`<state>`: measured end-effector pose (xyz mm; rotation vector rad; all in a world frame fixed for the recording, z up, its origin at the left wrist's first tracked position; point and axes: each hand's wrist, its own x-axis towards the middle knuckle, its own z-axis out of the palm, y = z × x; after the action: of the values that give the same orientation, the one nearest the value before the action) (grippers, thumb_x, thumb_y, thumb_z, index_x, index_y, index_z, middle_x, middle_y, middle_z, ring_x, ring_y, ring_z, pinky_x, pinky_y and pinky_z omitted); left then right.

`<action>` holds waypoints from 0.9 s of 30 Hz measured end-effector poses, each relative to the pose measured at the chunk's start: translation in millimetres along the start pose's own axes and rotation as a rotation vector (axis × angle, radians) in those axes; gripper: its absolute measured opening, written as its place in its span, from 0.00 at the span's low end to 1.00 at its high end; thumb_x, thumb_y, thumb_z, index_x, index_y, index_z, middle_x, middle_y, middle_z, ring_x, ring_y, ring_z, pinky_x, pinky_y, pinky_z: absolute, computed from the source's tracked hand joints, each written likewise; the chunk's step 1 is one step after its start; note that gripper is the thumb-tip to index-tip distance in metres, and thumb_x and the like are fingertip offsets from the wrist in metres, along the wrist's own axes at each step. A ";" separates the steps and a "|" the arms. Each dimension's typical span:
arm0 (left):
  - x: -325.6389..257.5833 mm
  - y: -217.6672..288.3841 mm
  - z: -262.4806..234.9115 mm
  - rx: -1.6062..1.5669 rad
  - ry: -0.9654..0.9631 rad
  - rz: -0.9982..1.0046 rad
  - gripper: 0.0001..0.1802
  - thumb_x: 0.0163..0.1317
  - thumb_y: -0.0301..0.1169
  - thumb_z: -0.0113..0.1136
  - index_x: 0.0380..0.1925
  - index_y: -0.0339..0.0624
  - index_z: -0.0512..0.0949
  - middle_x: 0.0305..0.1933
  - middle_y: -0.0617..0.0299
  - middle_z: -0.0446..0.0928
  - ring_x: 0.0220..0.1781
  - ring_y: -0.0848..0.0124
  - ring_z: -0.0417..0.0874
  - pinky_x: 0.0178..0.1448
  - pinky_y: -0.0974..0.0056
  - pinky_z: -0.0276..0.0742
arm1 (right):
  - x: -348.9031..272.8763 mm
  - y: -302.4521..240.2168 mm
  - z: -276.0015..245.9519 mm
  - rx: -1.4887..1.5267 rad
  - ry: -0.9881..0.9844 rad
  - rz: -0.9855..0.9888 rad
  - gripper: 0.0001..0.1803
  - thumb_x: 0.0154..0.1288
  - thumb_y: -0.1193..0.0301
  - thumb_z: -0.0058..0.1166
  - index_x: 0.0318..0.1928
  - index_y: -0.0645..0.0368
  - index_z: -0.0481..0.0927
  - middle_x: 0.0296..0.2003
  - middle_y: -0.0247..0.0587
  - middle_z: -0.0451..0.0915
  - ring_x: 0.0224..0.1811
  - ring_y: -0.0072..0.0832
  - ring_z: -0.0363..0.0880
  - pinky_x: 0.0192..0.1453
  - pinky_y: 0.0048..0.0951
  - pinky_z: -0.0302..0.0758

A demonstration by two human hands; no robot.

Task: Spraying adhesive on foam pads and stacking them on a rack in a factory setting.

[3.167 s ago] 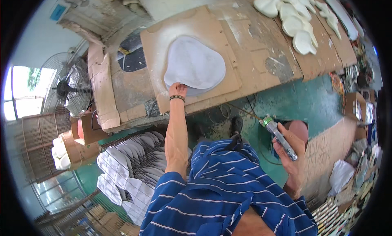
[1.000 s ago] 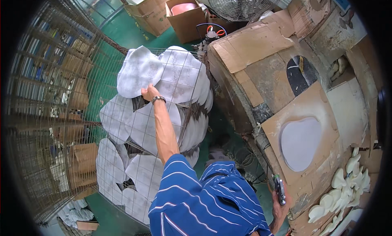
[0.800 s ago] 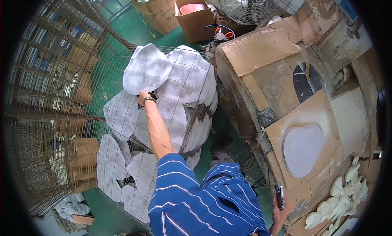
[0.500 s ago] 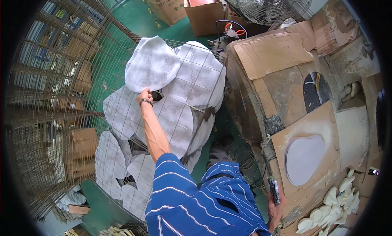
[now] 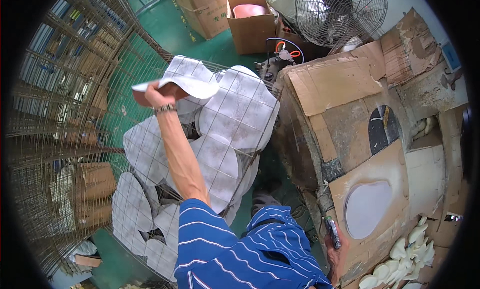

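- Left hand (image 5: 158, 94), upper left of the frame: grasping one curved pad by its near edge, a dark band circling the wrist.
- Curved pad (image 5: 199, 87), one, pale upper face, reddish-brown underside: bending in the left hand's grip, its right end reaching over the heaped pads.
- Heaped pads (image 5: 245, 101), many, grey-white, mottled, left of centre: lying overlapped, with crossing wires (image 5: 247, 149) showing over them.
- Right hand (image 5: 336, 254), lower right of centre: wrapping around a hand tool; finger placement is not showing clearly.
- Hand tool (image 5: 332, 231), one, silver and dark with a green part: pointing toward the upper part of the frame.
- Table (image 5: 346, 126), right side: carrying a cardboard sheet (image 5: 338, 190).
- Flat pad (image 5: 369, 210), one, pale lavender, rounded: resting on that sheet.
- Cream pieces (image 5: 398, 252), several, lower right: lying clustered.
- Carton (image 5: 204, 15), brown, upper centre: bearing printed characters, green ones among them.
- Open box (image 5: 251, 37), beside the carton: containing a pink object (image 5: 250, 10).
- Fan (image 5: 343, 13), wire-caged, upper right: standing behind the table.
- Blue card (image 5: 451, 55), far upper right: showing markings too small for reading.
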<state>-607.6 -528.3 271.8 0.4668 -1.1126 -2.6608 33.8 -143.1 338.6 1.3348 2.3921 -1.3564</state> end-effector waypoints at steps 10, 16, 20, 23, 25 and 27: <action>82.5 59.3 112.4 -0.262 -0.190 0.078 0.25 0.43 0.25 0.54 0.47 0.36 0.77 0.53 0.46 0.80 0.59 0.44 0.80 0.71 0.34 0.71 | 20.1 -12.6 14.6 -0.045 -0.002 -0.060 0.26 0.62 0.82 0.60 0.63 0.64 0.80 0.38 0.40 0.84 0.38 0.23 0.78 0.43 0.26 0.75; 82.3 44.7 -17.6 -0.190 -0.171 0.099 0.39 0.45 0.27 0.52 0.64 0.32 0.72 0.66 0.42 0.76 0.68 0.43 0.76 0.73 0.32 0.70 | 33.6 -18.7 21.1 -0.086 -0.062 -0.100 0.29 0.58 0.81 0.64 0.63 0.64 0.79 0.42 0.58 0.86 0.42 0.40 0.87 0.48 0.34 0.79; 80.4 -5.1 -115.9 -0.035 0.274 -0.063 0.28 0.54 0.30 0.52 0.56 0.31 0.77 0.60 0.44 0.80 0.64 0.46 0.81 0.70 0.34 0.73 | 38.2 -20.2 21.3 -0.086 -0.096 -0.051 0.29 0.59 0.81 0.63 0.63 0.64 0.79 0.40 0.57 0.86 0.40 0.40 0.86 0.47 0.35 0.79; 78.0 -34.9 -146.2 0.035 0.496 0.088 0.28 0.65 0.44 0.62 0.58 0.34 0.77 0.60 0.44 0.80 0.61 0.49 0.82 0.63 0.34 0.77 | 39.5 -18.0 20.3 -0.082 -0.095 -0.035 0.29 0.59 0.81 0.63 0.63 0.64 0.79 0.40 0.56 0.86 0.39 0.39 0.86 0.48 0.34 0.79; 71.3 -47.5 -142.1 0.290 0.558 0.139 0.30 0.62 0.40 0.65 0.60 0.33 0.75 0.62 0.43 0.78 0.61 0.49 0.82 0.63 0.38 0.78 | 36.8 -14.9 18.5 -0.082 -0.081 -0.028 0.29 0.58 0.81 0.63 0.63 0.63 0.79 0.41 0.56 0.86 0.40 0.38 0.85 0.48 0.34 0.79; 50.5 -55.4 -123.5 0.975 0.779 0.343 0.37 0.57 0.36 0.70 0.65 0.30 0.71 0.61 0.44 0.76 0.58 0.50 0.81 0.66 0.49 0.76 | 30.8 -10.9 16.1 -0.071 -0.043 -0.025 0.30 0.58 0.81 0.64 0.64 0.61 0.79 0.41 0.56 0.85 0.41 0.39 0.86 0.49 0.33 0.78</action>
<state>-612.9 -586.5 139.7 1.1813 -1.8565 -1.2629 1.8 -137.5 322.1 1.2497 2.4128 -1.2803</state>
